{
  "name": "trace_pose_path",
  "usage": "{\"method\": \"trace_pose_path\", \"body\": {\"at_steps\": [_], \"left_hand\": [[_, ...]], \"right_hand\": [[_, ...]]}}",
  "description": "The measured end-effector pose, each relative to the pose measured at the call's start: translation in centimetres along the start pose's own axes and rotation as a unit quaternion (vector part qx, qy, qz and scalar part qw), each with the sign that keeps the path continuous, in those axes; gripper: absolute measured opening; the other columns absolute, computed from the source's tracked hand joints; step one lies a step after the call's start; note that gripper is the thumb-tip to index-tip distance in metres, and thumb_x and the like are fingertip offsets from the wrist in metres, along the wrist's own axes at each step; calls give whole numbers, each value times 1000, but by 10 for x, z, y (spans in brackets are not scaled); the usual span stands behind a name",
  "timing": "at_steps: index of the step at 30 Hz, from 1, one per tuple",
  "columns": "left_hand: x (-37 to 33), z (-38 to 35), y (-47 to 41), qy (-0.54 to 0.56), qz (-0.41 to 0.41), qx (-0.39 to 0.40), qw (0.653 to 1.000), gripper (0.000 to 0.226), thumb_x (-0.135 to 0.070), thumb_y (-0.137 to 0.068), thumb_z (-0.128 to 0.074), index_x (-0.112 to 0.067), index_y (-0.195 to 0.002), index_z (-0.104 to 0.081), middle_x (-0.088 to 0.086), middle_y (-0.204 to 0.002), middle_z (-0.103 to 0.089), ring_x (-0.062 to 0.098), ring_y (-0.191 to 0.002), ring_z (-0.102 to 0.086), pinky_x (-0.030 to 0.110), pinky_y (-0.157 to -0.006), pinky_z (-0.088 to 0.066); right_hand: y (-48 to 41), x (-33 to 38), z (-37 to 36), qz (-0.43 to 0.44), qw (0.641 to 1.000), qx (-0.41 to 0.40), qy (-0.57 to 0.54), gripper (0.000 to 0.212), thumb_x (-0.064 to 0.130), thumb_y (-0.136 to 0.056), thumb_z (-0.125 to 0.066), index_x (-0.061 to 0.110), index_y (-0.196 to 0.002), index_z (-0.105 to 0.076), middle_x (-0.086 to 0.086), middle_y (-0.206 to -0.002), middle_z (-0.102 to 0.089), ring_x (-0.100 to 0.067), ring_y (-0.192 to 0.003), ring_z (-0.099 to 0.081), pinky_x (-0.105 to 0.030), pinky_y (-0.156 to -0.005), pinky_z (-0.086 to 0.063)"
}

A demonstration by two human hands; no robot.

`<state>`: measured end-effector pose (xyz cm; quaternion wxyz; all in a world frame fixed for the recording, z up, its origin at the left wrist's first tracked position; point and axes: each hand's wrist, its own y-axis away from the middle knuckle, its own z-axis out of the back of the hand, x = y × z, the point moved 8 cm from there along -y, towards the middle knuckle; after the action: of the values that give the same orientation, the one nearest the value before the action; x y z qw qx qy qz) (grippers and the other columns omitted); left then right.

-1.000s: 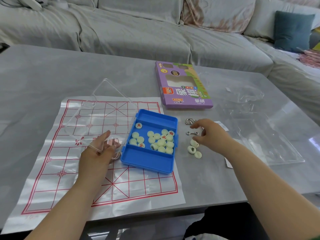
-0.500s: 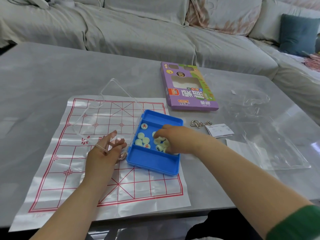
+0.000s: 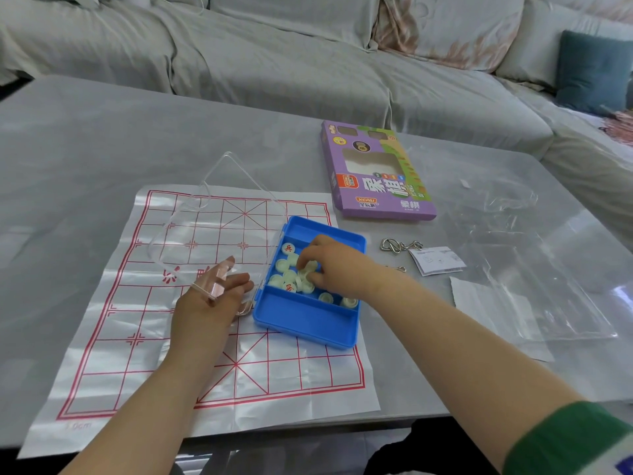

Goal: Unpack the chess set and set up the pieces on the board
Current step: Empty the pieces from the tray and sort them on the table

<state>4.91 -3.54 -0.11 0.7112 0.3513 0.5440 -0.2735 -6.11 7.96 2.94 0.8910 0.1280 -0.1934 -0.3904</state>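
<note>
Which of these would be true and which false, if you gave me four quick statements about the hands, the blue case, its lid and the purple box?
1. The right hand is in the blue case, fingers curled on the pieces. True.
2. The clear lid is closed over the case. False: it stands open, tilted over the board.
3. The purple box lies on the board. False: it lies on the table, beyond the board.
4. The left hand is at the lid, over the board. True.
</note>
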Motion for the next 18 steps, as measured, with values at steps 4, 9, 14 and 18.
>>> {"method": "trace_pose_path", "body": {"at_steps": [4, 9, 14, 18], "left_hand": [[2, 0, 0, 3, 8, 0, 1000, 40, -9, -91, -50, -28, -126, -49, -4, -103, -61, 14, -100, -55, 20, -75, -45], [2, 0, -1, -5, 4, -3, 1000, 39, -10, -90, -51, -33, -122, -48, -3, -107, -61, 18, -106, -55, 31, -88, -45], [-2, -1, 1, 8, 0, 7, 1000, 36, -7, -90, -51, -38, -107, -46, -3, -103, -61, 17, -99, -56, 33, -90, -46], [-4, 0, 2, 5, 2, 6, 1000, 36, -7, -91, -49, -42, -81, -50, -2, -102, -61, 17, -97, -55, 31, -89, -45]], "right_hand": [[1, -1, -3, -4, 1000, 6, 1, 32, 16, -95, -43, 17, -126, -49, -5, -133, -38, -23, -109, -51, -25, -89, -40], [7, 1, -2, 18, 998, 31, -43, 45, 21, -90, -52, 20, -133, -41, -3, -136, -34, -13, -95, -44, -23, -85, -39], [1, 7, -6, 27, 999, 15, -11, 48, 24, -87, -58, 25, -132, -42, -1, -137, -31, -19, -111, -48, -26, -92, -44], [-5, 10, -5, 33, 999, 4, 22, 41, 24, -88, -57, 23, -127, -45, -2, -133, -35, -21, -109, -49, -27, -89, -46]]}}
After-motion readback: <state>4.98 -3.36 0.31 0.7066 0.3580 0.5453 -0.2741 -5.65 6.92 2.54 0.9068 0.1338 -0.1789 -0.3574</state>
